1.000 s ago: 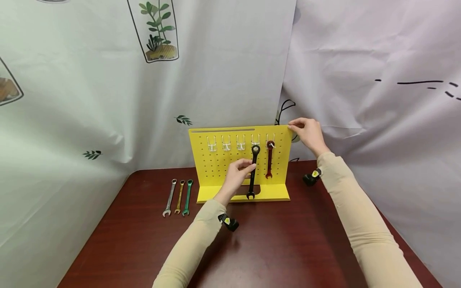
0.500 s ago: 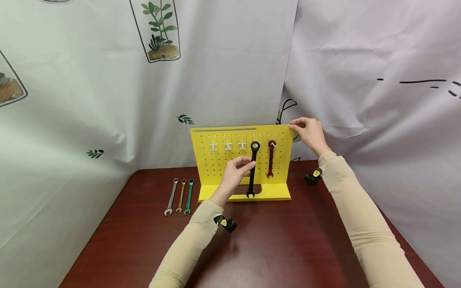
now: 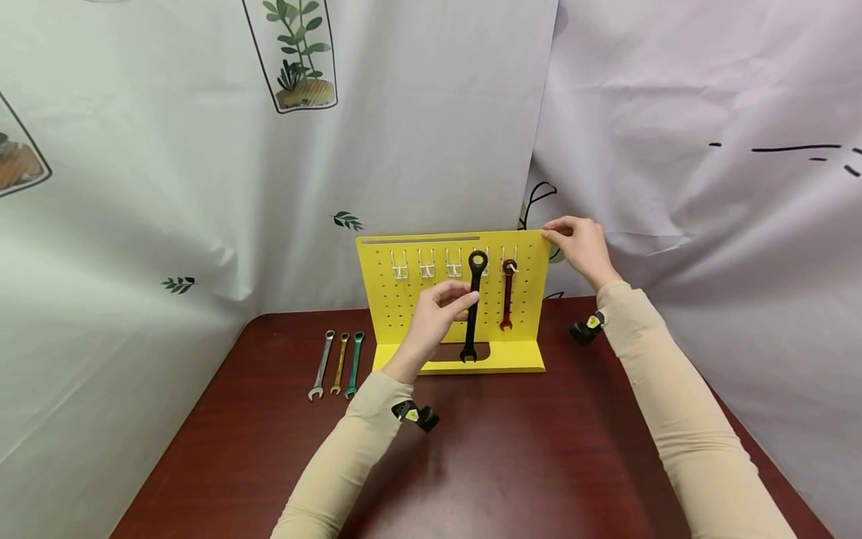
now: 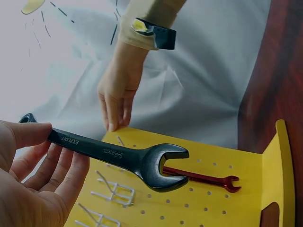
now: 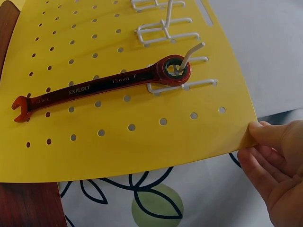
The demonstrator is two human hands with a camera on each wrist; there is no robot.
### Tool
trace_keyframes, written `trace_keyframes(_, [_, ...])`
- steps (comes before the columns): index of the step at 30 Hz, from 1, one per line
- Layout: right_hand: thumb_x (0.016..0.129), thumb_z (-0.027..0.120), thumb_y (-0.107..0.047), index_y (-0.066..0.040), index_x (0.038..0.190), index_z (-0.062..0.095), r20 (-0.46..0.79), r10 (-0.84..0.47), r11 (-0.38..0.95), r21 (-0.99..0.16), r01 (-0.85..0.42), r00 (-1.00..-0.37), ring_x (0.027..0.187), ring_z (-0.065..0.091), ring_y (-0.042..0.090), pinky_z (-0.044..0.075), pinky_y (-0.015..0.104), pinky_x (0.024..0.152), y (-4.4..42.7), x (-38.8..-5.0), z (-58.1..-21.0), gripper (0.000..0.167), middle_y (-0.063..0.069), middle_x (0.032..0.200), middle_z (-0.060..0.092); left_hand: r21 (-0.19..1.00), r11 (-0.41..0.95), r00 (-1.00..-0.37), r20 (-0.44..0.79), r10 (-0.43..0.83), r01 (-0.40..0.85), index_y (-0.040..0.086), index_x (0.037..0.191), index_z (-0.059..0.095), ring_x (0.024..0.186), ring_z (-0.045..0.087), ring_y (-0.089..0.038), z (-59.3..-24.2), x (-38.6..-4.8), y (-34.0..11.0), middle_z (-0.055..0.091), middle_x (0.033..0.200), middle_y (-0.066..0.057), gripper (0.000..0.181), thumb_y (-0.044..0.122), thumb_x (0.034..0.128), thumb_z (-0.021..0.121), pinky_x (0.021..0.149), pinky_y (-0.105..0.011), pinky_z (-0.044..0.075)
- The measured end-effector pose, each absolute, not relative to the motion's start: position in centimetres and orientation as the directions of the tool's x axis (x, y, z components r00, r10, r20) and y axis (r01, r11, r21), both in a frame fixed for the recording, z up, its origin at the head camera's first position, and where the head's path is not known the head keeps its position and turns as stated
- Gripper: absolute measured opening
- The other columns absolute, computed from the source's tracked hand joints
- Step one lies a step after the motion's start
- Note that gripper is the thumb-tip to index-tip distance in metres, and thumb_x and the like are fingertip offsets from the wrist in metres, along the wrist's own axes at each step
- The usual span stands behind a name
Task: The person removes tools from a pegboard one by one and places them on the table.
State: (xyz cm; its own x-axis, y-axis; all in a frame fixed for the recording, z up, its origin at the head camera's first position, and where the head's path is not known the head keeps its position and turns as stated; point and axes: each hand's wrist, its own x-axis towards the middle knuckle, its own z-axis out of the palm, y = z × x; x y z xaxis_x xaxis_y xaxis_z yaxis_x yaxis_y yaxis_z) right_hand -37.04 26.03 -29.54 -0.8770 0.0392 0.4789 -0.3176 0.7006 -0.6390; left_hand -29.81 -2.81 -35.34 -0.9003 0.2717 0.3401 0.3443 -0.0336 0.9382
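Note:
My left hand (image 3: 434, 318) pinches a black combination wrench (image 3: 474, 314) by its shaft, ring end up and open end down. The wrench is held in front of a yellow pegboard (image 3: 444, 237), apart from the hooks in the left wrist view. With thumb and fingers my right hand (image 3: 581, 247) pinches the board's top right corner. A red wrench (image 5: 94, 90) hangs by its ring from the rightmost white hook (image 5: 193, 51). Several more white hooks (image 3: 426, 263) stand in a row to its left, one partly hidden behind the black wrench.
On the dark red table (image 3: 512, 464), left of the pegboard, lie a silver wrench (image 3: 322, 365), a gold wrench (image 3: 340, 364) and a green wrench (image 3: 355, 365) side by side. A printed white cloth (image 3: 438, 112) hangs behind the table.
My left hand has raised the black wrench, bringing its ring from just below the hook row up to hook height. The right hand keeps its grip on the board's corner.

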Motion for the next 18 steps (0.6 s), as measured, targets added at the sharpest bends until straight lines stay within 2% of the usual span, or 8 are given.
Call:
trace_keyframes(11, [0.101,0.065,-0.021,-0.002,0.116,0.073,0.467,0.036,0.690,-0.651,-0.316,-0.883,0.101,0.066,0.034,0.053,0.047,0.083,26.0,-36.9,-29.9,0.026,0.021,0.112,0.071,0.939,-0.050,-0.908,0.341,0.244,0.339,0.004,0.109,0.071,0.098,0.065,-0.022,-34.8,-29.2,-4.6,0.068,0.105,-0.005,0.022,0.021,0.0949,0.071,0.082,-0.040,0.059])
trace_keyframes(18, [0.101,0.064,-0.021,-0.002,0.117,0.073,0.463,0.042,0.678,-0.664,-0.315,-0.885,0.104,0.065,0.035,0.052,0.048,0.085,26.0,-36.8,-29.6,0.027,0.021,0.114,0.070,0.944,-0.061,-0.921,0.331,0.205,0.326,0.004,0.108,0.071,0.096,0.064,-0.020,-34.6,-29.4,-6.1,0.068,0.100,-0.004,0.020,0.018,0.0942,0.071,0.077,-0.037,0.059])
